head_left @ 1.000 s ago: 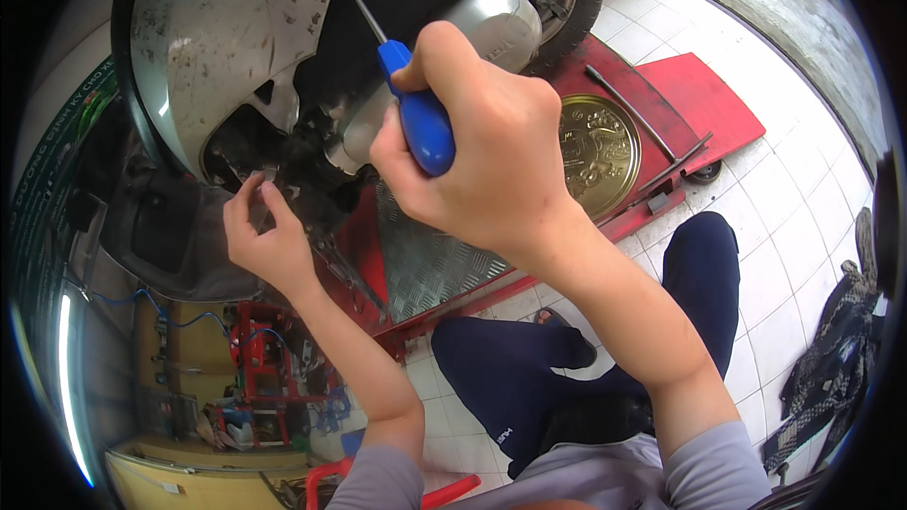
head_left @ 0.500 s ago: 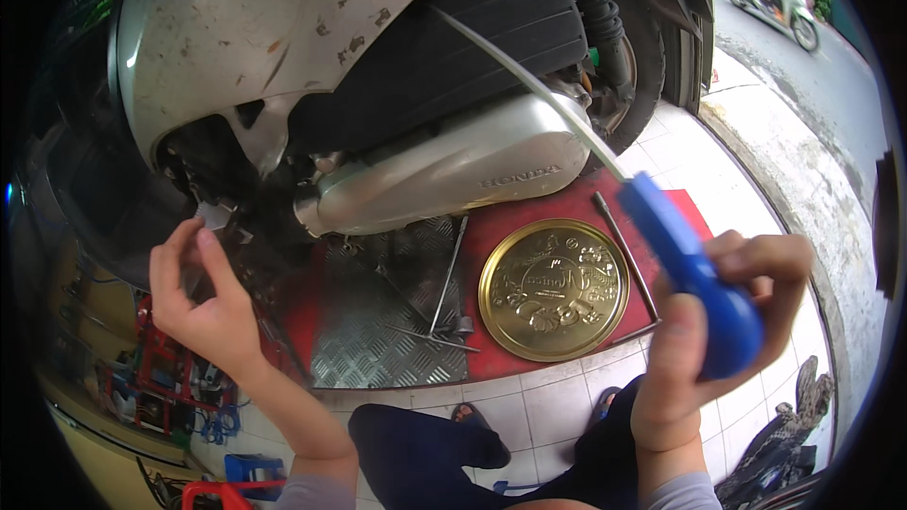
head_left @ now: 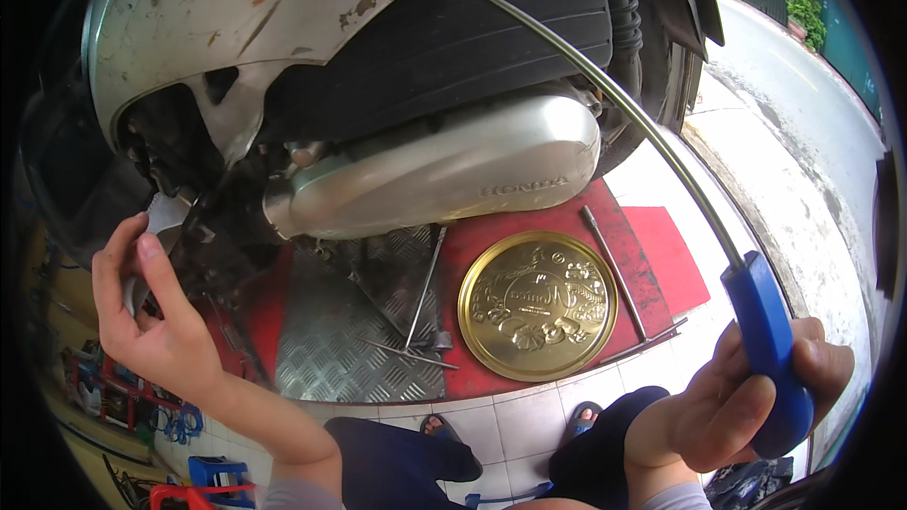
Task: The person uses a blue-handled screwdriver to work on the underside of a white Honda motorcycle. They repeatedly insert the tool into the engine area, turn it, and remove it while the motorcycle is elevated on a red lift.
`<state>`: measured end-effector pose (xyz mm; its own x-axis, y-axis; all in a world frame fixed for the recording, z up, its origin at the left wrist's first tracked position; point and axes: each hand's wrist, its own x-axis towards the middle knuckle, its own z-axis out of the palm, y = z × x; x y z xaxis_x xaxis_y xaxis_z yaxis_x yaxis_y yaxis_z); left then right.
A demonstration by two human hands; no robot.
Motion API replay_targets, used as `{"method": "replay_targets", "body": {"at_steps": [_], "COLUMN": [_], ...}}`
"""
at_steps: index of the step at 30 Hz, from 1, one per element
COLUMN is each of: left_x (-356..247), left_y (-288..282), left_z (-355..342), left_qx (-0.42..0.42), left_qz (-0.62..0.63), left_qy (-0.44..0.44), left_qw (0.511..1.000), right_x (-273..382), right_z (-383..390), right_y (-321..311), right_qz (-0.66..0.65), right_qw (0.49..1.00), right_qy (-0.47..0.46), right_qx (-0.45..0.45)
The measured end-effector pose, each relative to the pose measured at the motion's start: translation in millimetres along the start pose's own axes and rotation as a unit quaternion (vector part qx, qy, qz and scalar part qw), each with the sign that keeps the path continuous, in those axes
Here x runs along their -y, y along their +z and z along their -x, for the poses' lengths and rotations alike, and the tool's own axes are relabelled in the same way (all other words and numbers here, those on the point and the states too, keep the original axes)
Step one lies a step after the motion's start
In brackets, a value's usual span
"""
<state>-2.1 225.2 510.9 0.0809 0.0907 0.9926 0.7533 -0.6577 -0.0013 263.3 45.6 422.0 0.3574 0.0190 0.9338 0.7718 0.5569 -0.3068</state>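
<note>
My right hand (head_left: 732, 397) grips the blue handle (head_left: 770, 340) of a long screwdriver; its metal shaft (head_left: 652, 132) reaches up-left to the black slatted housing (head_left: 416, 76) beneath the scuffed silver body panel (head_left: 274, 0) of a two-wheeler. At the left, my left hand (head_left: 156, 307) has thumb and fingers on a thin grey piece (head_left: 168, 210), partly hidden by them, beside the dark opening under the panel. A silver metal case (head_left: 435, 161) lies below the housing.
On a red platform (head_left: 661, 255) with a metal plate (head_left: 331, 364) lie a round gold tray (head_left: 539, 302) and several T-handled wrenches (head_left: 614, 274). A blue stool (head_left: 217, 477) and red tool racks stand lower left, on white tiles. A pavement and road (head_left: 794, 104) run along the right.
The camera's view has swung round to show more road. My right hand and screwdriver handle have moved down and right; my left hand appears further left. The passing scooter rider is out of view.
</note>
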Motion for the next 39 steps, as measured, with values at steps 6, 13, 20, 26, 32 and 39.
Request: {"method": "replay_targets", "body": {"at_steps": [6, 13, 20, 26, 32, 39], "left_x": [0.7, -0.3, -32.8, -124.6, -126.1, -119.4], "left_y": [3.2, 1.2, -9.4, 39.2, 112.7, 147.0], "left_z": [0.5, -0.3, 9.1, 14.0, -17.3, -35.1], "left_qx": [-0.012, -0.013, -0.039, 0.329, 0.31, 0.268], "left_qz": [0.006, 0.028, -0.07, 0.174, 0.106, 0.269], "left_qy": [-0.01, 0.001, 0.114, -0.015, 0.003, -0.053], "left_qw": [1.0, 1.0, 0.99, 0.928, 0.945, 0.924], "right_x": [-4.6, 1.6, 8.0, 12.6, 15.2, 22.0], "right_z": [0.4, -7.2, -10.5, -11.1, -24.6, -35.4], "right_y": [5.6, 3.8, 4.1, 0.5, 4.3, 19.7], "right_qz": [0.017, 0.161, 0.075, 0.129, 0.133, 0.098], "right_qw": [1.0, 0.986, 0.996, 0.99, 0.991, 0.995], "right_qy": [-0.001, -0.008, 0.003, 0.027, -0.009, 0.004], "right_qx": [-0.018, -0.035, -0.051, -0.038, -0.027, -0.033]}}
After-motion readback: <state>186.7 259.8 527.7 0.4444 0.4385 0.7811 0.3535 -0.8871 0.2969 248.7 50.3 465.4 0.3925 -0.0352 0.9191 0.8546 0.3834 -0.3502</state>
